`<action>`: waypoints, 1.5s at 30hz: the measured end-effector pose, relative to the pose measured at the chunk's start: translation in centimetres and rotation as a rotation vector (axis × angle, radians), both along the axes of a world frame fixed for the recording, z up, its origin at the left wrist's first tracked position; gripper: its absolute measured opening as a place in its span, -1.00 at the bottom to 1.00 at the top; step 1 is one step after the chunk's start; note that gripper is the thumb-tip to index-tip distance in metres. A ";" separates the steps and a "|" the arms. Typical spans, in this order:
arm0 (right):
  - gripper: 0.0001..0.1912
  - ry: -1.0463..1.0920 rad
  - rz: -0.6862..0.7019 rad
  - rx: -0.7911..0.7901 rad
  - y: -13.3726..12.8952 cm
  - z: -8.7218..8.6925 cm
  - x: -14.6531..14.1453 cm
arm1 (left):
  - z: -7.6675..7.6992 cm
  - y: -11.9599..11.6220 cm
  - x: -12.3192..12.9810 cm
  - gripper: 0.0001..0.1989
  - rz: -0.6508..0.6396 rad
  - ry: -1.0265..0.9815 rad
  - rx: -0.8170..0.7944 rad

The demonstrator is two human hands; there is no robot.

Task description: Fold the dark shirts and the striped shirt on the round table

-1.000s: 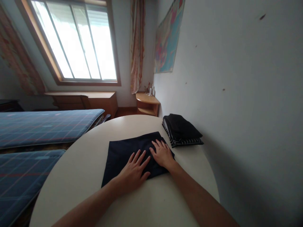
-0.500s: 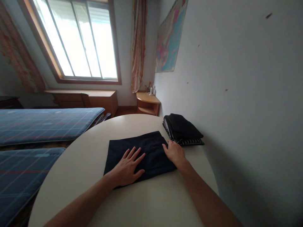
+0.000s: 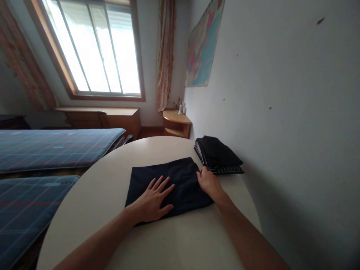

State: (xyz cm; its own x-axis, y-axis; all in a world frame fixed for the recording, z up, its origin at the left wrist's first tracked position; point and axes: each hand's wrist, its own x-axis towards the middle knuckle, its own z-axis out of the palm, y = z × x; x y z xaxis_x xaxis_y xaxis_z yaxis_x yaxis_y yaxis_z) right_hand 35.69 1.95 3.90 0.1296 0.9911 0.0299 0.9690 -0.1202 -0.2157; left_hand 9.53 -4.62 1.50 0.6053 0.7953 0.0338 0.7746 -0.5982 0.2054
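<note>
Navy cloth (image 3: 184, 183) flat under the left hand (image 3: 154, 202), right hand (image 3: 210, 182) over at its edge

So the cloth is lying on a round off-white table (image 3: 180, 247), roughly four-sided, with a few soft creases across it. The left hand is palm down on the left part of it, fingers spread wide and pointing away from the person, thumb stuck out toward the right. No grab there at all, it's just resting on top. The wrist crosses the near left part of the cloth, so that corner is hidden from view.

The right hand is a different story. It's at the cloth's right edge, fingers curled in, thumb on the side facing the cloth. Honestly can't tell if the edge is pinched in there or if the fingers are only sitting against it, because the hand covers that bit. Most of the cloth is to the left of that hand, and the middle stretch between the two hands is in plain sight.

Just beyond the right hand is a stack of dark clothes (image 3: 221, 152), black on top with white-striped fabric underneath. The fingertips overlap its near corner from this angle, but I can't say whether they're touching.
</note>
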 end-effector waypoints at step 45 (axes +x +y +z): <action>-0.56 -0.041 0.698 0.072 -6.5 7.6 -21.9 | -0.1 7.9 -10.9 -0.42 0.600 -1.019 -0.107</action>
